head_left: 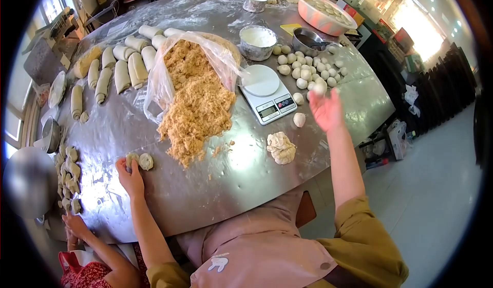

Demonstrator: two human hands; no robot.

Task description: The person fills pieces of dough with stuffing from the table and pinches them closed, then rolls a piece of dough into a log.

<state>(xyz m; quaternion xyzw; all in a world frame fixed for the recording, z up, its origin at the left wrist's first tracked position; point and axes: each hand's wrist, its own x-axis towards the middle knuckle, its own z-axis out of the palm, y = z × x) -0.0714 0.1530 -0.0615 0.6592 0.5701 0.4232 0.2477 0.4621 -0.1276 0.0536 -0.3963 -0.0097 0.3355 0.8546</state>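
Note:
At the left of the table, my left hand (132, 181) has its fingers curled round a small piece of dough (132, 159). Touching or nearly touching it on the right is a flattened dough round (146, 161). My right hand (327, 112) reaches forward over the right side, fingers spread. A pale ball (319, 87) shows right at its fingertips; whether they touch it I cannot tell. Beyond lies a cluster of pale balls (305, 74), and two more sit beside the scale. A lump of soft dough (281, 148) lies nearer my apron.
Crumbly tan filling (197, 98) spills from a plastic bag beside a digital scale (267, 95). Dough rolls (122, 76) lie at left. Behind are a metal bowl (258, 44), a pan (307, 40) and a pink basin (326, 15). A co-worker's hand (76, 226) is near dough pieces (68, 172).

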